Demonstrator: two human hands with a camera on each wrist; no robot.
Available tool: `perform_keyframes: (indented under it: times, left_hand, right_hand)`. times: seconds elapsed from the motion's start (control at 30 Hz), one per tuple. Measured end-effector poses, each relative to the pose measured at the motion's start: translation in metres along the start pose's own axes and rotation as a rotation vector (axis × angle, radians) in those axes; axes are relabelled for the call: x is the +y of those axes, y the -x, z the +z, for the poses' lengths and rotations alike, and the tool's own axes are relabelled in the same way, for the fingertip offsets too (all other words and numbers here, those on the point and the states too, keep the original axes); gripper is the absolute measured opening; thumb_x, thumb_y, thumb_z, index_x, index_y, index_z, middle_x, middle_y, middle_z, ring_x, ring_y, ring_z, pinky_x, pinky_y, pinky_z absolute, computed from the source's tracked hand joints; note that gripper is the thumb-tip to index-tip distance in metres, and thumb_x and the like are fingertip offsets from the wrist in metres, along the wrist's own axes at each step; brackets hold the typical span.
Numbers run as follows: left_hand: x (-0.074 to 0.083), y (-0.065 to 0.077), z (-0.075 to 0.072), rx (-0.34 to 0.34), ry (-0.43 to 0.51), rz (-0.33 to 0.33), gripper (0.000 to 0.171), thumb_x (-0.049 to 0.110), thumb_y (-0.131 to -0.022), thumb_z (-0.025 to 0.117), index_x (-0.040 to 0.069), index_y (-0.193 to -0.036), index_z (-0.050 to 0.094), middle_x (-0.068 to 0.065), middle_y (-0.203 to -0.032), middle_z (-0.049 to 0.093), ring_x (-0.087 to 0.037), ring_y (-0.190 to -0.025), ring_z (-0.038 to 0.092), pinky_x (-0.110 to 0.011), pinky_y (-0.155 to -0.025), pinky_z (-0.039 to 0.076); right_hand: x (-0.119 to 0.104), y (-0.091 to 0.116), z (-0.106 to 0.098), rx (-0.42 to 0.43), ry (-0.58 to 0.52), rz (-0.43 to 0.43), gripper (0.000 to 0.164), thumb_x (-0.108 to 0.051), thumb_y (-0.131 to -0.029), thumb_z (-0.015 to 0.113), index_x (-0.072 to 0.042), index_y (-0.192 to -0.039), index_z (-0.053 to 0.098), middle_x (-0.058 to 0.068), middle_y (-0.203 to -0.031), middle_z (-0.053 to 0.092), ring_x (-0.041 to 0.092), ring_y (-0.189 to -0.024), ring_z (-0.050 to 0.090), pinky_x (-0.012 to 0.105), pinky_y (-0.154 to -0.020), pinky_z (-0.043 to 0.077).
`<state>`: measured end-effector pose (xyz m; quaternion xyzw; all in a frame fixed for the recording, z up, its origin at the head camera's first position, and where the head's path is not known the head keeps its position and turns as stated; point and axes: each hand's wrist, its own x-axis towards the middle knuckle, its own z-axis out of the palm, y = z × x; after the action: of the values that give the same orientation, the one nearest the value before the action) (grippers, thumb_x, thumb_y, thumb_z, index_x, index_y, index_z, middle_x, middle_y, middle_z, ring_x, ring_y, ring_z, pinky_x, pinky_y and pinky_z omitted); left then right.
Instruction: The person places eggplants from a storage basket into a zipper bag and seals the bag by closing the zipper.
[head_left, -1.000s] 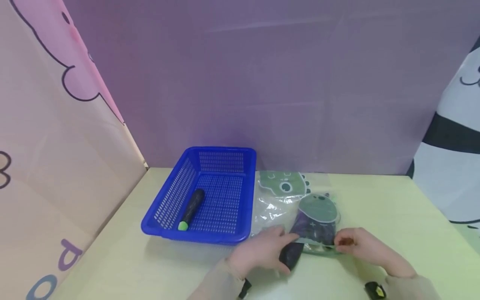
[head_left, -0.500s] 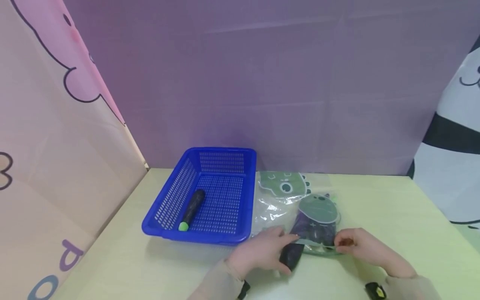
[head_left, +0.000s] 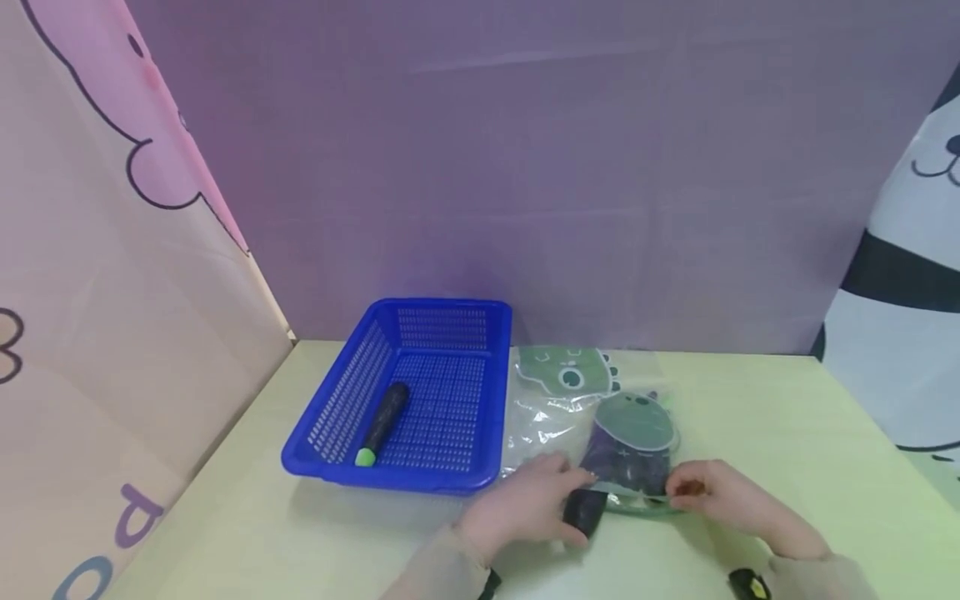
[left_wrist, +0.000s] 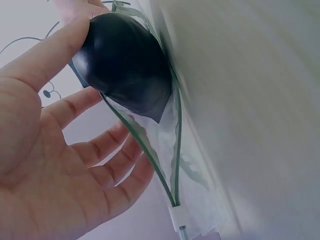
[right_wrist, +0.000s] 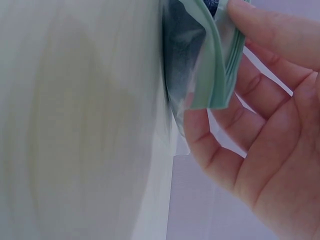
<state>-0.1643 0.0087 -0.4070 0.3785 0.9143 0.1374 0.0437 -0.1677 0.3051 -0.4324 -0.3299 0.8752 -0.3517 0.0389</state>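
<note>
A clear zip bag (head_left: 636, 421) with a green dinosaur print lies on the table, dark purple contents showing through it. The blunt, dark end of an eggplant (left_wrist: 125, 65) sticks out of its mouth, between the two green zip edges. My left hand (head_left: 525, 500) holds that end, thumb against the eggplant and fingers along the bag's edge. A white slider (left_wrist: 177, 216) sits at the end of the zip in the left wrist view. At the opposite corner of the mouth, my right hand (head_left: 712, 496) pinches the green zip strip (right_wrist: 217, 75) between thumb and fingers.
A blue perforated basket (head_left: 498, 417) stands left of the bag, holding a long dark vegetable (head_left: 384, 425) with a light green end. Another clear bag (head_left: 543, 421) with a green dinosaur face lies flat behind the left hand. A purple cloth (head_left: 465, 167) hangs at the table's back edge.
The left thumb has shifted slightly toward the bag, and a little less of the eggplant sticks out. The right hand keeps its pinch; the head view has tilted slightly.
</note>
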Motion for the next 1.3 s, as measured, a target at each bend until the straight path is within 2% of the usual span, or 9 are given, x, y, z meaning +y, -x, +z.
perform_keyframes:
  times: [0.23, 0.33, 0.43, 0.5, 0.7, 0.9, 1.07, 1.3]
  left_hand:
    - [-0.002, 0.001, 0.003, 0.035, -0.005, 0.015, 0.067, 0.047, -0.069, 0.077, 0.028, -0.13, 0.054, 0.009, -0.104, 0.054, -0.003, -0.089, 0.046, -0.017, -0.076, 0.044]
    - [-0.001, 0.0, 0.001, 0.038, -0.021, 0.024, 0.067, 0.048, -0.07, 0.077, 0.027, -0.129, 0.055, 0.006, -0.122, 0.056, -0.008, -0.106, 0.049, -0.024, -0.09, 0.045]
    - [0.0, -0.001, 0.001, 0.041, -0.044, 0.031, 0.066, 0.048, -0.07, 0.077, 0.027, -0.128, 0.056, 0.003, -0.141, 0.047, -0.014, -0.123, 0.045, -0.033, -0.102, 0.041]
    - [0.0, -0.002, 0.001, 0.044, -0.054, 0.042, 0.064, 0.048, -0.07, 0.076, 0.026, -0.127, 0.056, 0.002, -0.146, 0.042, -0.016, -0.128, 0.043, -0.036, -0.106, 0.039]
    - [-0.001, -0.007, 0.001, 0.03, -0.094, 0.074, 0.06, 0.047, -0.072, 0.076, 0.024, -0.124, 0.057, 0.006, -0.145, 0.044, -0.016, -0.13, 0.043, -0.035, -0.108, 0.037]
    - [-0.001, -0.012, 0.001, 0.002, -0.124, 0.09, 0.06, 0.048, -0.073, 0.075, 0.024, -0.124, 0.056, 0.005, -0.147, 0.04, -0.019, -0.136, 0.038, -0.037, -0.111, 0.033]
    - [0.0, -0.013, -0.002, -0.03, -0.12, 0.091, 0.059, 0.047, -0.073, 0.075, 0.024, -0.124, 0.055, 0.005, -0.149, 0.038, -0.019, -0.138, 0.036, -0.038, -0.111, 0.032]
    - [0.001, -0.017, -0.003, -0.044, -0.129, 0.102, 0.06, 0.046, -0.075, 0.074, 0.023, -0.126, 0.054, 0.006, -0.146, 0.043, -0.012, -0.132, 0.042, -0.031, -0.109, 0.035]
  right_hand:
    - [0.0, -0.001, 0.001, -0.026, -0.021, 0.044, 0.004, -0.004, -0.084, 0.066, -0.007, -0.083, 0.064, 0.001, -0.081, 0.066, -0.007, -0.077, 0.057, 0.02, -0.064, 0.052]
    - [0.001, 0.0, 0.0, -0.033, -0.022, 0.056, 0.004, -0.005, -0.084, 0.066, -0.007, -0.083, 0.063, 0.001, -0.081, 0.066, -0.006, -0.078, 0.058, 0.02, -0.064, 0.052]
    - [0.0, 0.0, -0.001, -0.04, -0.024, 0.072, 0.004, -0.005, -0.084, 0.066, -0.007, -0.083, 0.064, 0.001, -0.081, 0.066, -0.006, -0.077, 0.058, 0.02, -0.063, 0.052]
    - [0.0, 0.0, -0.001, -0.041, -0.024, 0.075, 0.004, -0.005, -0.084, 0.067, -0.007, -0.083, 0.064, 0.001, -0.081, 0.066, -0.006, -0.077, 0.058, 0.02, -0.063, 0.052]
    - [-0.002, 0.0, -0.002, -0.038, -0.024, 0.077, 0.004, -0.004, -0.084, 0.066, -0.007, -0.083, 0.064, 0.001, -0.082, 0.066, -0.006, -0.077, 0.058, 0.021, -0.063, 0.052]
    - [-0.002, 0.0, -0.001, -0.039, -0.035, 0.073, 0.004, -0.004, -0.084, 0.066, -0.007, -0.083, 0.064, 0.001, -0.081, 0.066, -0.006, -0.077, 0.058, 0.021, -0.063, 0.052]
    - [-0.003, 0.0, -0.001, -0.043, -0.044, 0.076, 0.004, -0.004, -0.084, 0.066, -0.007, -0.083, 0.064, 0.001, -0.082, 0.066, -0.006, -0.078, 0.058, 0.02, -0.064, 0.052]
    - [-0.004, 0.001, -0.002, -0.032, -0.033, 0.059, 0.004, -0.004, -0.084, 0.066, -0.007, -0.083, 0.064, 0.001, -0.081, 0.066, -0.006, -0.077, 0.058, 0.021, -0.063, 0.052]
